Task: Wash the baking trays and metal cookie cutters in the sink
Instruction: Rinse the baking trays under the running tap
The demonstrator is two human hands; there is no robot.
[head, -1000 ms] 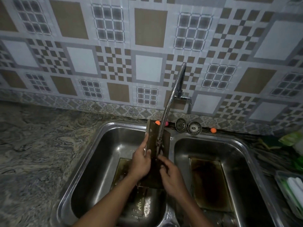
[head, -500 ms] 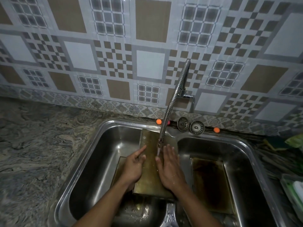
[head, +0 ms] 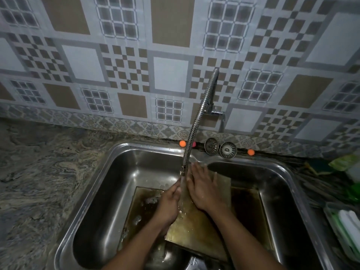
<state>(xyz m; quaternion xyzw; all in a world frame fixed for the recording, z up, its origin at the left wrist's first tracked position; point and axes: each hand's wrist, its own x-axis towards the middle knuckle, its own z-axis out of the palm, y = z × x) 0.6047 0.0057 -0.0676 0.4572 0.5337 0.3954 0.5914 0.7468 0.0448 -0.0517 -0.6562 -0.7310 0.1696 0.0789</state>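
Observation:
A brass-coloured baking tray [head: 196,228] leans tilted across the divider of the double sink [head: 101,178], under running water from the flexible tap [head: 196,121]. My left hand [head: 169,203] grips the tray's left edge. My right hand [head: 204,188] lies flat on the tray's upper face with fingers spread. A second dark tray [head: 142,207] lies flat in the left basin with foam on it. Another stained tray [head: 247,209] lies in the right basin. No cookie cutters show.
Two round strainer plugs [head: 220,148] stand on the sink's back rim beside small orange balls [head: 182,143]. Marbled stone counter [head: 39,172] stretches left. At right sit a plastic container with white and green items [head: 346,227] and green packaging [head: 344,162].
The tray went from upright to leaning flatter and shifted right across the divider. My right hand moved up its face under the water; my left hand slid to the left edge.

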